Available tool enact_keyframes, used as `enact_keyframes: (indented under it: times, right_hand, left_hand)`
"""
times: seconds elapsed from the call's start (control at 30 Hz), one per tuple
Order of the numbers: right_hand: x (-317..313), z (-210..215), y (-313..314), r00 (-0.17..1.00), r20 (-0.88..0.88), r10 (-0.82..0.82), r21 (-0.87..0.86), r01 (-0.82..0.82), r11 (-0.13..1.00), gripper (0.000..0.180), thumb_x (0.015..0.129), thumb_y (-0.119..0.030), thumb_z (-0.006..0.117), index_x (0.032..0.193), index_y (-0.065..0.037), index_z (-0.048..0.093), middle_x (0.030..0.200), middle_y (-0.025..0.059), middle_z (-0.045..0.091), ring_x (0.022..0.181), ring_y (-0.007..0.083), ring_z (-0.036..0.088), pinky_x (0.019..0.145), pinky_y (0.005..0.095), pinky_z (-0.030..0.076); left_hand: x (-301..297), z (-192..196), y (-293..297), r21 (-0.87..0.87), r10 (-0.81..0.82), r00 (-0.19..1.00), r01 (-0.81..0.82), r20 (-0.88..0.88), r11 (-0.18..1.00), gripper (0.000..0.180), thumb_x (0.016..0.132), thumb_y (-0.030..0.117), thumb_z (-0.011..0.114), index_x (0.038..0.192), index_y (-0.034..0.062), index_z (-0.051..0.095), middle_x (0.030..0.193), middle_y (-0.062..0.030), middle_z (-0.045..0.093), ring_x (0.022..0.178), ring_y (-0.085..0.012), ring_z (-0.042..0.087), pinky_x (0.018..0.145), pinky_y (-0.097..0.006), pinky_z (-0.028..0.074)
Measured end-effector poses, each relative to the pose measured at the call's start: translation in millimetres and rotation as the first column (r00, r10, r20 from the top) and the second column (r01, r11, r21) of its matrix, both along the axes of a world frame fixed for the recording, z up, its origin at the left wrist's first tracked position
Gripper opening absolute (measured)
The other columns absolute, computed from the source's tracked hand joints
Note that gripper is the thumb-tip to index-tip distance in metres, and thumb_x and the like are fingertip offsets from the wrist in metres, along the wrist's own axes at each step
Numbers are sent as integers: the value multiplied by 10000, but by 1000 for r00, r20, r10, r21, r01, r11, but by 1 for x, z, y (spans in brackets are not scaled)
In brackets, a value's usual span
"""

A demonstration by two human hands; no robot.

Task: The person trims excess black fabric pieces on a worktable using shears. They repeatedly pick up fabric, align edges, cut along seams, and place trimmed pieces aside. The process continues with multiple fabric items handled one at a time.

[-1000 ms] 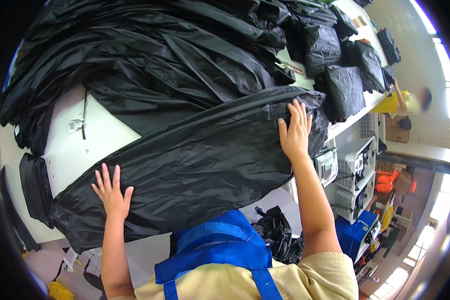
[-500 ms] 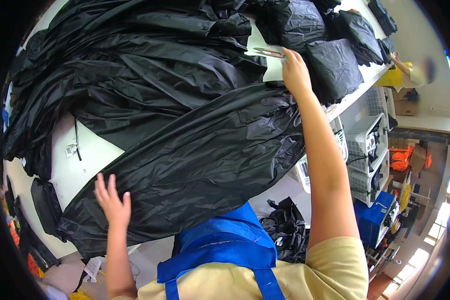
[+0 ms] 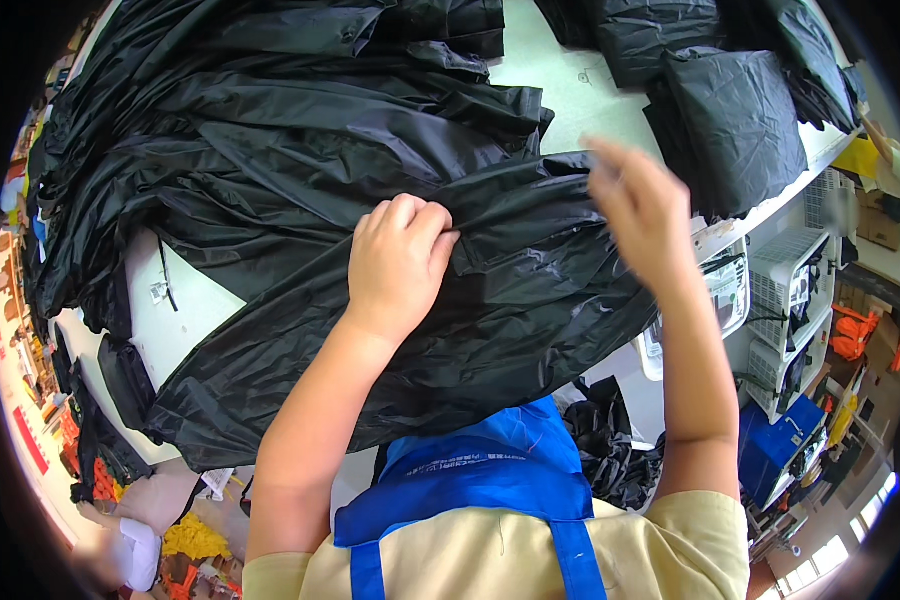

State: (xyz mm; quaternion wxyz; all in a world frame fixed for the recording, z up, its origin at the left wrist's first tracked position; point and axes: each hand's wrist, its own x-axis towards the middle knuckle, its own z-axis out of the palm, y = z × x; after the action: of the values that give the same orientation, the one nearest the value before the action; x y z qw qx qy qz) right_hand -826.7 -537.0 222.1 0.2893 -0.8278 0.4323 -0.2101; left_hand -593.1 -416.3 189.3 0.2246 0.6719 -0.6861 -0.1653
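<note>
A large sheet of black, shiny fabric [image 3: 300, 340] lies in folds over the white table in front of me and hangs over its near edge. My left hand [image 3: 400, 255] is closed on its upper fold near the middle, the fingers curled and the thumb pressed in. To the right, my right hand [image 3: 642, 210] is over the fabric's right end. Motion smears its fingers, and I cannot make out what they hold. The thread snips seen earlier do not show clearly. Beyond lies a heap of loose black fabric [image 3: 240, 130].
Folded black bundles [image 3: 735, 120] are stacked at the far right on the white table [image 3: 570, 90]. White plastic baskets [image 3: 785, 265] and a blue box [image 3: 780, 445] stand to the right, below the table. More black material [image 3: 610, 440] lies beneath the near edge. Another person [image 3: 880, 160] is at the far right.
My left hand has moved from lying spread at the fabric's left end to its middle and closed. My right hand, which held thread snips, has come nearer and lower, onto the fabric's right end.
</note>
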Motion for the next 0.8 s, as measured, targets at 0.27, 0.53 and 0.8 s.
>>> enact_keyframes:
  times: [0.27,0.53,0.8]
  right_hand:
    - [8,-21,53,983,90,158,-56,-153,987,408,741,-164,754,1118,-56,642,879,76,626,784,256,601,713,364,480]
    - [21,-25,58,969,154,196,-106,-181,978,350,681,-166,789,1017,-107,711,902,29,601,795,212,580,702,339,427]
    - [25,-25,63,955,273,115,53,-134,990,397,667,-144,806,1046,-88,706,875,50,598,760,233,591,666,352,463]
  left_hand:
    - [19,14,-24,598,398,571,214,-718,773,113,920,69,611,977,75,514,761,79,486,635,11,395,569,-168,302]
    - [18,16,-21,592,489,361,276,-794,758,165,919,61,605,1042,82,497,818,53,513,737,-10,466,690,-171,384]
    - [20,19,-16,543,432,365,298,-825,785,182,922,39,581,1069,89,486,843,50,501,735,-9,454,669,-178,372]
